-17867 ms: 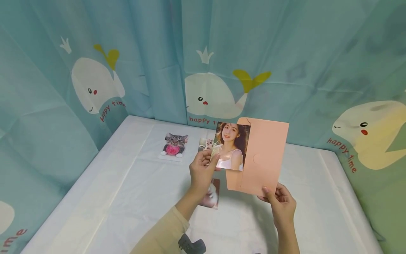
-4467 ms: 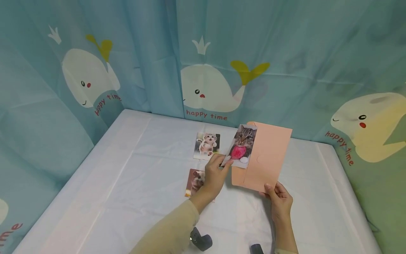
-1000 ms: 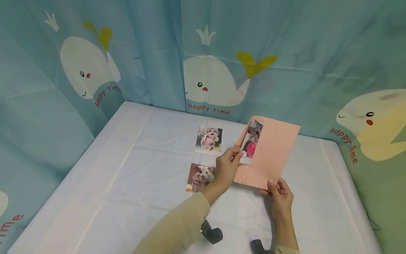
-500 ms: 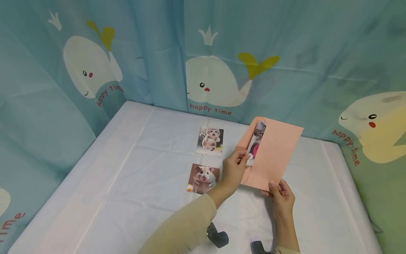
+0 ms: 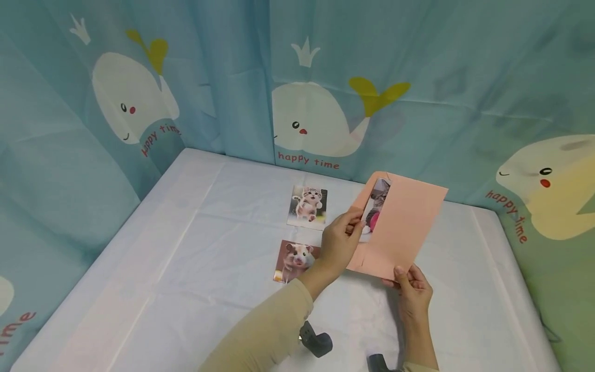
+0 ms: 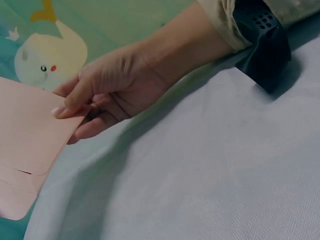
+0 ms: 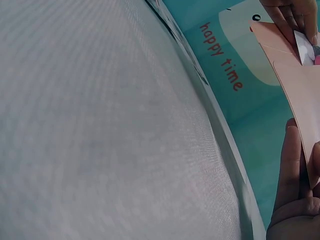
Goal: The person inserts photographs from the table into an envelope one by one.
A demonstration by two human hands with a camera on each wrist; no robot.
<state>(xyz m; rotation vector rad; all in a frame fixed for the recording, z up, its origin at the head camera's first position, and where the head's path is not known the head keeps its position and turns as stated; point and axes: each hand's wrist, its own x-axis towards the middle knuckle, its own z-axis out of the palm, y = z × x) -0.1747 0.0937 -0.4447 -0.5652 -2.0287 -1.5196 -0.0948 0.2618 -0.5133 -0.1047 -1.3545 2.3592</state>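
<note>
A cat photo (image 5: 371, 222) sits partly inside an open pink envelope (image 5: 410, 222), its left strip showing at the opening. The left hand (image 5: 341, 240) pinches that photo's left edge beside the flap; its thumb lies on the photo and the other fingers are partly hidden. Gripping the envelope's lower right corner is the right hand (image 5: 413, 292), thumb in front and fingers behind. In the left wrist view the right hand (image 6: 115, 82) shows clearly on the envelope's corner. The right wrist view shows the left hand (image 7: 297, 20) at the photo and part of the right hand (image 7: 295, 200) below.
A kitten photo (image 5: 308, 206) and a hamster photo (image 5: 295, 261) lie on the white table (image 5: 200, 268), left of the envelope. A teal curtain (image 5: 232, 103) with printed whales hangs behind it. A dark wrist device (image 5: 317, 341) shows near the left sleeve.
Over the last seconds the cat photo has slid rightward, most of it going into the envelope. In the last half second the left hand has shifted slightly up and left.
</note>
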